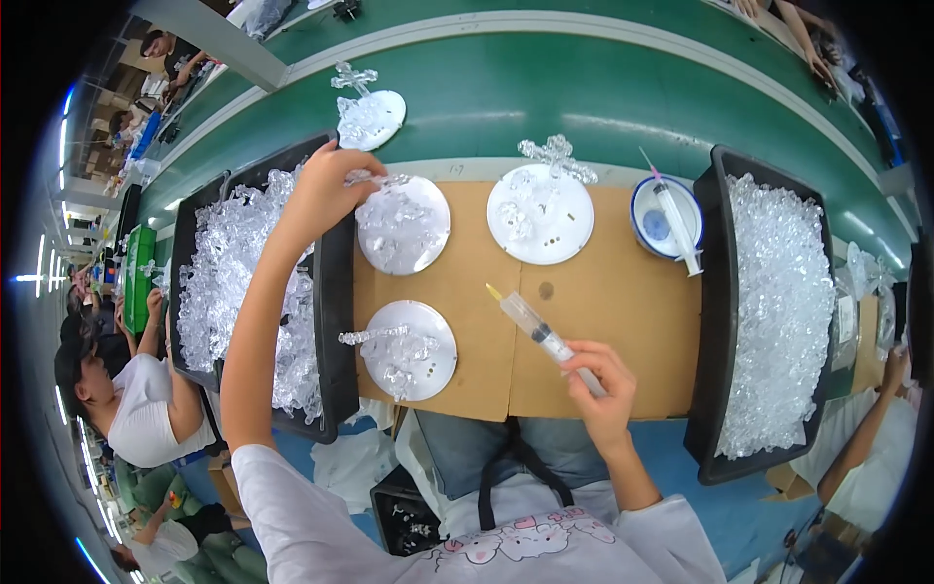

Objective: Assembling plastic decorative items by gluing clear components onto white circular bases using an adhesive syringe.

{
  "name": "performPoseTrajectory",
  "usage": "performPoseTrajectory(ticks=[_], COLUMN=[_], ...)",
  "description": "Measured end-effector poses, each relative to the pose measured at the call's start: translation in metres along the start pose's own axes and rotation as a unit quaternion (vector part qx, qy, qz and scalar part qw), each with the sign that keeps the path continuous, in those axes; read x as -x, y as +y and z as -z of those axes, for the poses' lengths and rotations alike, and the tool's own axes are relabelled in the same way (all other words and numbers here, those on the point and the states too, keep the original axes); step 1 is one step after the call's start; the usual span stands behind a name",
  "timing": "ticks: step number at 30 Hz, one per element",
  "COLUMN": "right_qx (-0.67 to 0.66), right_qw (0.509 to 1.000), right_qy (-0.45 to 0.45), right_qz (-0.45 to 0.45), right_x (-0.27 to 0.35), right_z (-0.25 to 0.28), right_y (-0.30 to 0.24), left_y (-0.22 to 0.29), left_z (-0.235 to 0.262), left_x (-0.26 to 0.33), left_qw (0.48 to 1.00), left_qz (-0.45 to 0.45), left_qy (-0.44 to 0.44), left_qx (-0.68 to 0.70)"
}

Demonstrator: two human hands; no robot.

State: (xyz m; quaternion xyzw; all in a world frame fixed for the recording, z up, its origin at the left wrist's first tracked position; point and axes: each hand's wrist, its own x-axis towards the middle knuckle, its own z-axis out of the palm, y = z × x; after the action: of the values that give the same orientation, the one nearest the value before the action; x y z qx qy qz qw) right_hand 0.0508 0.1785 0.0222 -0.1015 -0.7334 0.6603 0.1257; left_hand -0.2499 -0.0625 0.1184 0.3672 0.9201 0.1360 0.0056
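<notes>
My left hand [326, 187] reaches over the left bin to the rim of a white round plate [433, 251], its fingers closed on a clear plastic piece [367, 177]. Clear plastic parts lie on this plate. My right hand [603, 389] grips a syringe [533, 323] with a yellow tip, which points up and left above the cardboard. Two more white plates bear clear parts: a near-left plate [440, 375] and a middle plate [576, 238]. A clear cross-shaped piece [556, 156] rests at the middle plate's far edge.
Black bins full of clear parts stand left [337, 341] and right [718, 321] of the cardboard [603, 292]. A blue-rimmed bowl [638, 226] holds another syringe [673, 214] with a pink-based needle. Another plate [391, 127] sits on the green surface beyond. Other people work on both sides.
</notes>
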Motion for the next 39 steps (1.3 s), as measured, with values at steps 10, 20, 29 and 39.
performPoseTrajectory(ticks=[10, 20, 29, 39], right_qx=[0.003, 0.007, 0.133, 0.07], right_qw=[1.0, 1.0, 0.99, 0.991], right_qy=[0.004, 0.007, 0.044, -0.115], right_qz=[-0.001, -0.014, -0.002, 0.01], right_x=[0.001, 0.008, 0.025, 0.025], right_z=[0.013, 0.021, 0.052, 0.005], right_y=[0.004, 0.017, 0.025, 0.005], left_y=[-0.025, -0.073, -0.062, -0.008], left_z=[-0.028, -0.04, 0.033, -0.002], left_x=[-0.188, -0.179, -0.119, 0.023], left_qw=[0.989, 0.956, 0.994, 0.996], left_qz=[-0.072, -0.083, -0.045, -0.061], left_qy=[0.084, 0.175, 0.004, 0.021], left_qx=[0.093, -0.219, -0.101, -0.067])
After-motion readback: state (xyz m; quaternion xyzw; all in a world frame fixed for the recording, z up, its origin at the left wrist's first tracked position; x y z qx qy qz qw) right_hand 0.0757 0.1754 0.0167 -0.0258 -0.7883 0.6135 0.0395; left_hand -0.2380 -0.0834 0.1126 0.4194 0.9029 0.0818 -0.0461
